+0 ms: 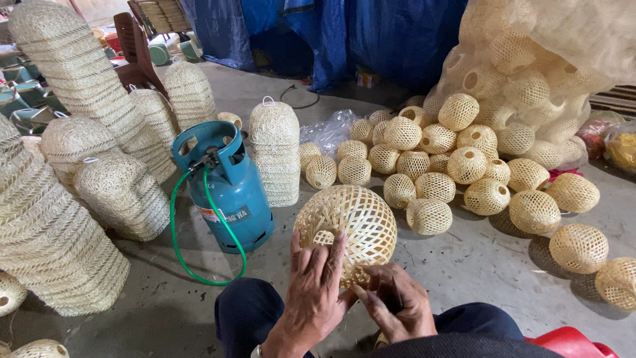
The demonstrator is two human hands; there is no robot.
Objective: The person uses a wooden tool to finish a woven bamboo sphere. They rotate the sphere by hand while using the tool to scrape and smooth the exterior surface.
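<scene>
Head view: we hold a woven ball (346,229) over our knees, near the floor's (464,265) front edge. Our left hand (315,292) spreads over its near side, fingers gripping; our right hand (397,301) pinches its lower rim. Left of it stands a teal gas cylinder (228,189) with a pale rectangular label and green hose (177,245). Clear bags (530,66) of balls fill the right corner.
</scene>
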